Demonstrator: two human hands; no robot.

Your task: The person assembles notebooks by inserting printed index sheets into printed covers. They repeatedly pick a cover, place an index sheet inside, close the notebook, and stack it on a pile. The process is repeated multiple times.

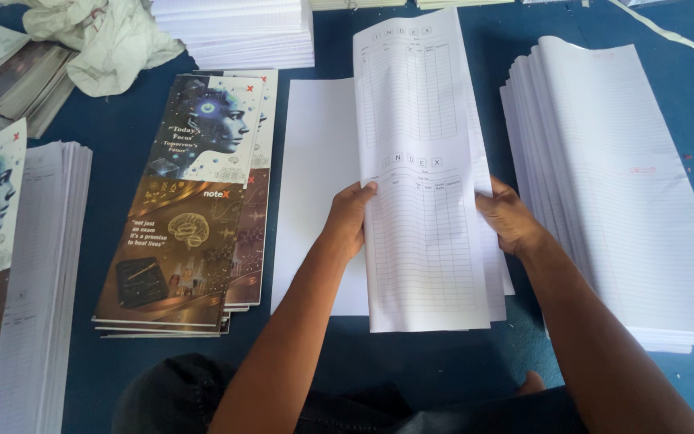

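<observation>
Both hands grip a thin sheaf of long white printed sheets with ruled index tables [423, 169], held flat above the blue work surface [122, 137]. The left hand [350, 217] clamps the sheaf's left edge about halfway down, thumb on top and fingers curled underneath; the right hand [508, 217] clamps the opposite edge at the same height, so the hands stand apart with the sheaf between them.

Just under the left hand, and partly beneath the sheaf, lies a plain white blank sheet [319, 185]. Beyond that, further to the left of the left hand, sits a small pile of glossy illustrated covers in brown and pale blue [186, 217] — the top one shows a stylised head above and a brain picture below. At the far left edge stands a tall stack of ruled white pages with a matching cover on top [30, 273].

To the right of the right hand — near it but not touching — is a fanned stack of long white ruled sheets [620, 177]. Well above the left hand lie a crumpled white cloth [102, 36] and another block of white paper [238, 32].
</observation>
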